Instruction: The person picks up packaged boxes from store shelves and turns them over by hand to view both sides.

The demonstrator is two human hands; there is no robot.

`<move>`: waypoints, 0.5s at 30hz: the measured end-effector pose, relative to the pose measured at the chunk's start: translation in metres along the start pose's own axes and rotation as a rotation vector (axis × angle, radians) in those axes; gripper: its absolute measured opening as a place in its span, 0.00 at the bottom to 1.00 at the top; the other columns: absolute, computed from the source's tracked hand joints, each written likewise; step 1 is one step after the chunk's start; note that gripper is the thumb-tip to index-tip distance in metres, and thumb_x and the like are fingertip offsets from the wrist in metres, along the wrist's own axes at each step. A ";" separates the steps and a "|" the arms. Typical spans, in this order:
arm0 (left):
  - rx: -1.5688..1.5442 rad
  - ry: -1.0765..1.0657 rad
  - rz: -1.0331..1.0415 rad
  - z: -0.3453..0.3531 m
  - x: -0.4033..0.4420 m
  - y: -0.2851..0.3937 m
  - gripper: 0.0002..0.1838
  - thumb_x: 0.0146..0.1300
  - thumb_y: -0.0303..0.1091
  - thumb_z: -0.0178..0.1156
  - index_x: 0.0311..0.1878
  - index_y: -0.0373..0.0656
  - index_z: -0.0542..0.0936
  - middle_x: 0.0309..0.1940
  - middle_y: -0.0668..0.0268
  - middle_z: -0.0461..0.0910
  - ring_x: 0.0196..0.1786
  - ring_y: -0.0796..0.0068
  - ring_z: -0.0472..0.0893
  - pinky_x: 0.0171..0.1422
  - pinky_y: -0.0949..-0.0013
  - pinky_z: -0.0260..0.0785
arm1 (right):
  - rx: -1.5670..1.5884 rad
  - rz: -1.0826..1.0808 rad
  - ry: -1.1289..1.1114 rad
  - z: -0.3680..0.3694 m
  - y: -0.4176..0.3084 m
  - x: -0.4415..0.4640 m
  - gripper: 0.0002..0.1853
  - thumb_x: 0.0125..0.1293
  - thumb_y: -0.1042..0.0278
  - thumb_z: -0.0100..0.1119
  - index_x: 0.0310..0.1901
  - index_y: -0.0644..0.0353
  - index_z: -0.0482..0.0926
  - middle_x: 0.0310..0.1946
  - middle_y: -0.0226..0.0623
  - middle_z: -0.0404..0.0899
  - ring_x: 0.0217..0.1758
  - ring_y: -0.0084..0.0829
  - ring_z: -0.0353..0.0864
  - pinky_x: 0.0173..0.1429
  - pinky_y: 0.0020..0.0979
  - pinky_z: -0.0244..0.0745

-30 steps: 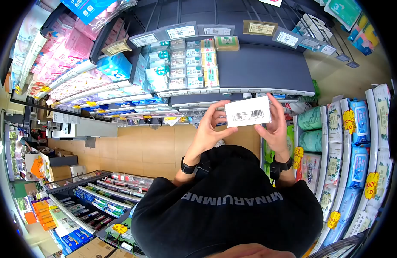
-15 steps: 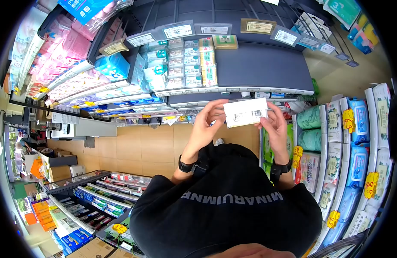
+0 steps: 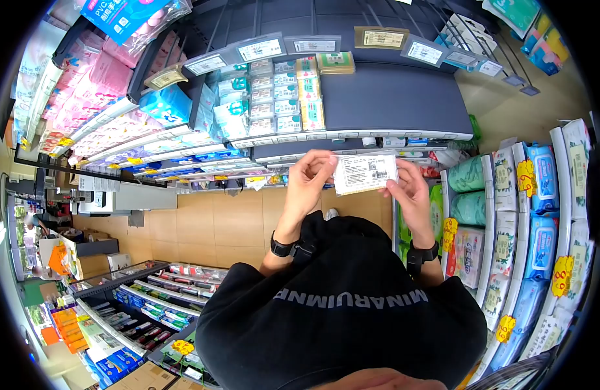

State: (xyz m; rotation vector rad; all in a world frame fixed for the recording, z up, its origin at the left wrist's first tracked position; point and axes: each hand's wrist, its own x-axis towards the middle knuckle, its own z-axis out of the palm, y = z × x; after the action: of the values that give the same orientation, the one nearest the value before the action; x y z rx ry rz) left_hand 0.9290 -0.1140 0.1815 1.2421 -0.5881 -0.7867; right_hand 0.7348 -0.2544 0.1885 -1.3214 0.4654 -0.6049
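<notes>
Compared with a second ago, the pack (image 3: 365,174) you hold has come a little nearer and to the left, and its printed label now fills more of the face turned up to you; your left thumb has left the near edge and sits at the left edge. Your left hand (image 3: 307,183) is mostly curled, pinching that left end between thumb and fingers; your right hand (image 3: 414,198) is half open, its thumb over the near right corner and its fingers behind the right edge. On the far shelf (image 3: 391,97) the rows of small boxes (image 3: 274,97) stand at left of middle as before, with a flat stack (image 3: 336,62) at their far right end. A clear bag (image 3: 166,16) at far left has pink contents. The right shelves (image 3: 520,234) hold green bundles (image 3: 467,201) and blue bundles (image 3: 540,247); the low rack (image 3: 108,328) at near left carries narrow goods in rows. The pack is in the air just on your side of the far shelf's front edge, touching only your hands. Bare board shows right of the stack, and tiled floor (image 3: 238,218) runs left from you between the far shelf and low rack.
</notes>
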 end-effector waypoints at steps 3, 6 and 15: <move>-0.036 0.069 -0.060 0.002 0.001 -0.001 0.08 0.73 0.32 0.63 0.48 0.37 0.81 0.34 0.69 0.86 0.37 0.88 0.81 0.38 0.80 0.75 | 0.015 0.011 -0.007 -0.001 0.001 -0.001 0.22 0.72 0.79 0.57 0.66 0.68 0.67 0.52 0.45 0.83 0.44 0.28 0.86 0.46 0.25 0.77; -0.021 0.083 -0.068 0.003 0.001 0.000 0.08 0.72 0.33 0.64 0.44 0.38 0.81 0.32 0.69 0.85 0.35 0.88 0.81 0.35 0.80 0.75 | 0.009 0.013 -0.004 0.000 0.000 -0.003 0.22 0.72 0.79 0.57 0.66 0.68 0.67 0.52 0.45 0.83 0.43 0.28 0.86 0.45 0.25 0.77; -0.025 0.095 -0.088 0.001 -0.001 0.001 0.08 0.72 0.34 0.65 0.38 0.41 0.80 0.28 0.73 0.82 0.30 0.89 0.79 0.30 0.82 0.74 | 0.008 0.018 -0.016 0.002 0.001 -0.008 0.22 0.73 0.79 0.57 0.66 0.68 0.67 0.53 0.47 0.83 0.44 0.28 0.87 0.45 0.24 0.78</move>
State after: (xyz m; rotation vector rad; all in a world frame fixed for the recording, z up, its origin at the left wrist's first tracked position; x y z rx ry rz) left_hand 0.9277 -0.1137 0.1826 1.2825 -0.4476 -0.8012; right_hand 0.7303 -0.2481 0.1875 -1.3118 0.4611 -0.5805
